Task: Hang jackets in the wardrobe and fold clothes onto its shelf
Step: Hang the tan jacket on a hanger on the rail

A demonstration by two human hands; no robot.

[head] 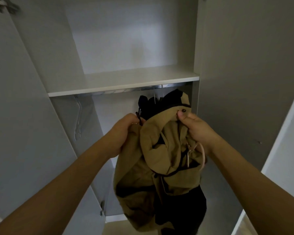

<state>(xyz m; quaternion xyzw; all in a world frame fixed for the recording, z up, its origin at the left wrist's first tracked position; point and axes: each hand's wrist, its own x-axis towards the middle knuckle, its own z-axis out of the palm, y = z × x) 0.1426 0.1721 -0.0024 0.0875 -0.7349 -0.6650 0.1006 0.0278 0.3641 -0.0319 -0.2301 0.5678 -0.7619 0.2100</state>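
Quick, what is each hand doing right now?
Left hand: grips the tan jacket at its upper edge.
Right hand: pinches the same jacket's collar.

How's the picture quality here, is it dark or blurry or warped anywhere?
Head view: dim overall, brightest on the back wall above the shelf; wide-angle bending bows the wardrobe sides outward; the tan jacket and both hands, left hand and right hand, read soft but clear; the empty hanger at left is faint.
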